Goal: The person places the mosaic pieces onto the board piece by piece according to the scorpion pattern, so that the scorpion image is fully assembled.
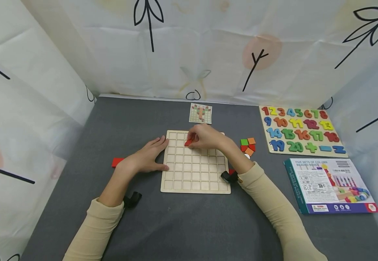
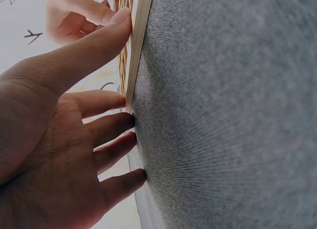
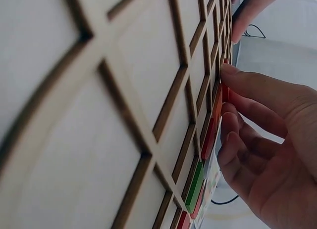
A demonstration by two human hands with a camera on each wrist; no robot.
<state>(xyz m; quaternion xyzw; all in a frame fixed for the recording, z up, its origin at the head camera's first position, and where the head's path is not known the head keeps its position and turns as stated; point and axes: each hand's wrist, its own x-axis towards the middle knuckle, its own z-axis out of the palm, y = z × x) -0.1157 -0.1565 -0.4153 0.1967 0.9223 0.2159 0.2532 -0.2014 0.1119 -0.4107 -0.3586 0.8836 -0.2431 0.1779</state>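
Note:
A square wooden grid board (image 1: 189,186) lies in the middle of the table. My right hand (image 1: 205,137) is over its far rows, pinching a red square tile (image 3: 226,94) between thumb and fingers. Beyond that tile in the right wrist view, a green tile (image 3: 194,187) and several red and orange ones sit along the board's far row; the right hand hides most of them in the head view. My left hand (image 1: 146,156) rests at the board's left edge, fingers spread, its thumb touching the rim (image 2: 134,51).
A small pattern card (image 1: 200,113) lies behind the board. Loose coloured tiles (image 1: 248,146) are to the right, red pieces (image 1: 116,161) by the left forearm. Farther right are a number puzzle board (image 1: 301,132) and a boxed set (image 1: 332,185). Patterned cloth (image 1: 208,54) hangs behind.

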